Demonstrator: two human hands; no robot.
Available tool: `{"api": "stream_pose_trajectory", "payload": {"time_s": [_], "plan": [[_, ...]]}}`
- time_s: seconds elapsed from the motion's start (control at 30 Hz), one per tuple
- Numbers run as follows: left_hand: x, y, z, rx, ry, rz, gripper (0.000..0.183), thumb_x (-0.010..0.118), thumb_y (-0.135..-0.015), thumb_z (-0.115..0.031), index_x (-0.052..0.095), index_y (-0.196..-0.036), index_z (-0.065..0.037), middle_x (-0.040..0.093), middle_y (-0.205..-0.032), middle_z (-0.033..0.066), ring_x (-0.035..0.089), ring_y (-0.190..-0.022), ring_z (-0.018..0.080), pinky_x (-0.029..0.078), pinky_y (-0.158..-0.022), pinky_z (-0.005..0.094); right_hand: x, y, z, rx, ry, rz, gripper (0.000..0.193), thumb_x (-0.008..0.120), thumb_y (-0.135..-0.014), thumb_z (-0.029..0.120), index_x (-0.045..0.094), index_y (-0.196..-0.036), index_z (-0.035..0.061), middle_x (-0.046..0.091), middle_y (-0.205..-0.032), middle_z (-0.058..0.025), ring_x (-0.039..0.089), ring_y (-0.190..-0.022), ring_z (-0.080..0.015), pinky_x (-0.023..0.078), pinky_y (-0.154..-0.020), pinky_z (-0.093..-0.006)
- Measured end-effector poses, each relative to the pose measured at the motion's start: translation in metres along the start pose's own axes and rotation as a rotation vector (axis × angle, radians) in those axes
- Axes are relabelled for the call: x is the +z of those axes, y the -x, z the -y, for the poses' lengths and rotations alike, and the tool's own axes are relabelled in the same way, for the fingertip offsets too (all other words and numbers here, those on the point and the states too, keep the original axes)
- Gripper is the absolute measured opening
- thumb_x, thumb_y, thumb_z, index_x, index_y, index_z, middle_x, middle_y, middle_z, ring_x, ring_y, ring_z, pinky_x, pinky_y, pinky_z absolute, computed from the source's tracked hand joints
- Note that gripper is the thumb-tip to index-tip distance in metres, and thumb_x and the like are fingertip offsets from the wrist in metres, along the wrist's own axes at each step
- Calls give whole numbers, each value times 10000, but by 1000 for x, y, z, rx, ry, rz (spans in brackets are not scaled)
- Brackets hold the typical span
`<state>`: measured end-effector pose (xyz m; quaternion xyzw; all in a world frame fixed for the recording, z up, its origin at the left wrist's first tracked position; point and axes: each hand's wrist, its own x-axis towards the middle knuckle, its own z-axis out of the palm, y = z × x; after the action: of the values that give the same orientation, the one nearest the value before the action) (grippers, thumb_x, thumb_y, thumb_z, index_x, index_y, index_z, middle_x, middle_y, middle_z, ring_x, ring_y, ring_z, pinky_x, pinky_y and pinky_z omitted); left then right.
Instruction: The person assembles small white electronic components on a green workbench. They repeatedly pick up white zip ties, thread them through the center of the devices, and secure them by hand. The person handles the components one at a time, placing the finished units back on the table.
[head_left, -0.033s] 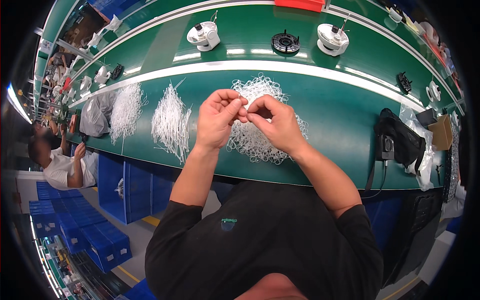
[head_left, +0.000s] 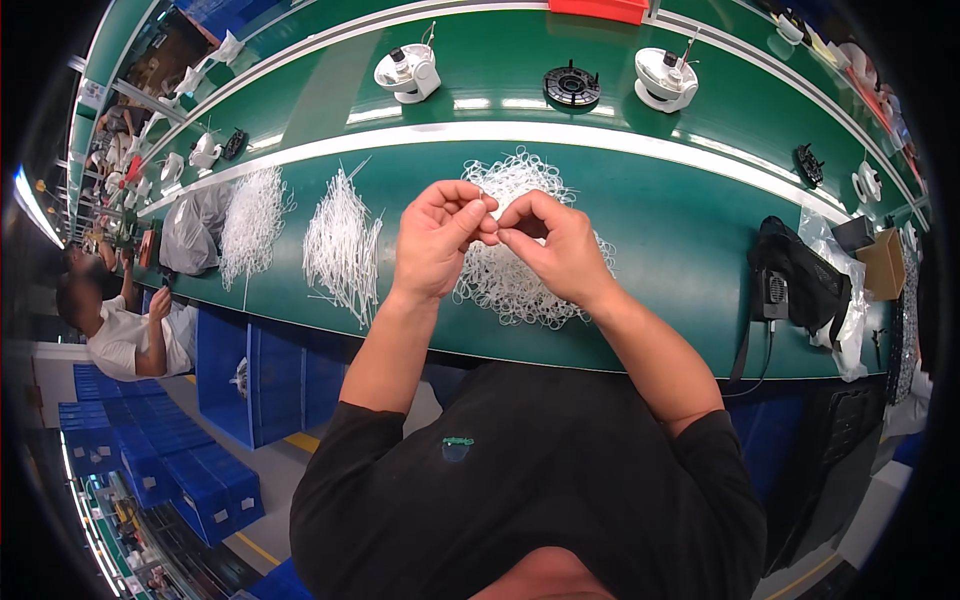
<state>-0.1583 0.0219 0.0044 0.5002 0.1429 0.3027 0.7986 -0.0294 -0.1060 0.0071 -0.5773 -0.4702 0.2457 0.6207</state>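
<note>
My left hand (head_left: pixel 436 240) and my right hand (head_left: pixel 556 245) meet over a pile of thin white looped strips (head_left: pixel 515 290) that look like cable ties. The thumb and fingers of each hand are pinched together, fingertips nearly touching. Whatever lies between them is too small and too covered to make out. Left of my hands is a bundle of straight white strips (head_left: pixel 342 245), mostly lined up lengthwise. Beyond it, a further heap of white strips (head_left: pixel 252 225) rests beside a grey plastic bag (head_left: pixel 193 230).
Past a white rail (head_left: pixel 600 137), a green surface carries white rounded housings (head_left: pixel 408 73) and black round parts (head_left: pixel 571 87). A black mesh bag (head_left: pixel 800 280) and a cardboard box (head_left: pixel 882 265) sit right. Blue bins (head_left: pixel 225 375) stand below left, near a seated person (head_left: pixel 125 335).
</note>
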Motion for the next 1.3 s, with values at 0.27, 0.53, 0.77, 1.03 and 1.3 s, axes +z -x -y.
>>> {"api": "stream_pose_trajectory", "payload": {"time_s": [0.27, 0.53, 0.77, 1.03, 1.3], "plan": [[12, -2, 16, 98, -140, 8, 130, 657, -938, -23, 592, -1043, 17, 671, -963, 105, 642, -750, 126, 553, -641, 264, -4, 4, -14, 118, -146, 39, 137, 655, -898, 55, 564, -991, 12, 669, -871, -54, 667, -823, -117, 544, -752, -288], [18, 3, 22, 159, -377, -105, 137, 666, -935, -34, 595, -1034, 30, 658, -871, 77, 633, -704, 111, 540, -594, 243, -10, 6, -9, 35, 36, -42, 206, 682, -886, 53, 564, -1051, 17, 684, -869, -80, 677, -827, -138, 547, -765, -295], [27, 5, 32, 71, -266, -53, 129, 660, -934, -29, 603, -1022, 46, 663, -858, 83, 660, -731, 116, 572, -593, 246, -6, 5, -5, -7, -128, -323, 180, 705, -866, 45, 627, -1022, 0, 705, -875, -87, 689, -795, -158, 549, -755, -301], [25, 0, 31, 94, -210, -98, 133, 656, -938, -34, 593, -1016, 53, 666, -855, 112, 670, -713, 138, 587, -605, 261, -10, 8, -5, -194, 176, -284, 64, 714, -840, 28, 700, -902, 20, 711, -825, -98, 688, -731, -201, 535, -656, -311], [24, 0, 30, 108, -205, -102, 136, 661, -935, -36, 592, -1014, 51, 663, -855, 107, 670, -724, 137, 591, -613, 263, -8, 9, -5, -180, 149, -280, 65, 714, -840, 31, 702, -903, 21, 713, -821, -97, 690, -736, -198, 534, -645, -315]]}}
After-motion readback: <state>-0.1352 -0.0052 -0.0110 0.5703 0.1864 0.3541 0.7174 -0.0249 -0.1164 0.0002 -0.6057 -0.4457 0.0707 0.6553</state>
